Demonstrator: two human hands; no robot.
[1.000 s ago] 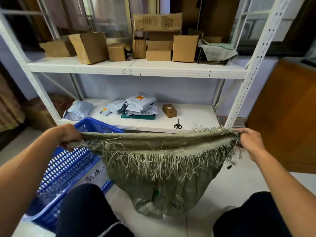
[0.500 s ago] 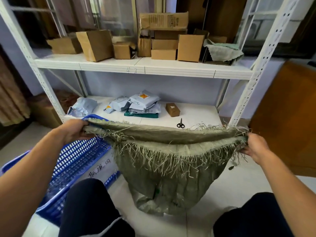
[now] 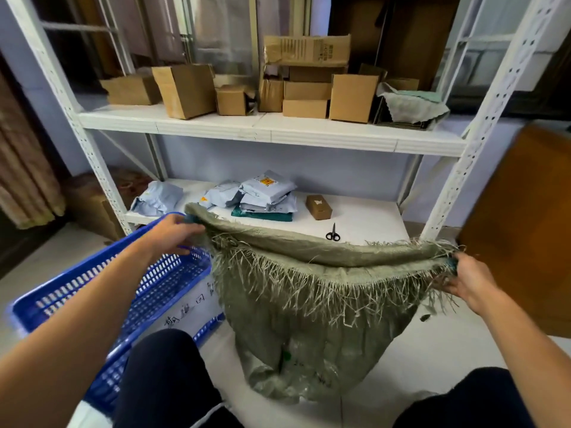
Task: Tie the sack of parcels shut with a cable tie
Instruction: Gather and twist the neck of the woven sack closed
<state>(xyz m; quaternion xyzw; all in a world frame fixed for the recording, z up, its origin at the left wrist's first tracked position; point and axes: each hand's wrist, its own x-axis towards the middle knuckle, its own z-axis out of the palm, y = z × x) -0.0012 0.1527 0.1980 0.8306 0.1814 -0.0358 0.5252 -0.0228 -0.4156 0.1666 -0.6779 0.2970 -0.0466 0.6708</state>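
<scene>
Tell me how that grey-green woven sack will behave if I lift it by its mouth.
Probably floppy: the grey-green woven sack sags in a curve between the left hand and right hand. Likely bottom-heavy, since its bulging base rests on the pale floor. Its frayed rim looks apt to shed strands and may slip.

Grey-green woven sack [image 3: 309,335], blue slotted basket [image 3: 129,291], black-handled scissors [image 3: 332,233], white shelving [image 3: 272,131].
</scene>
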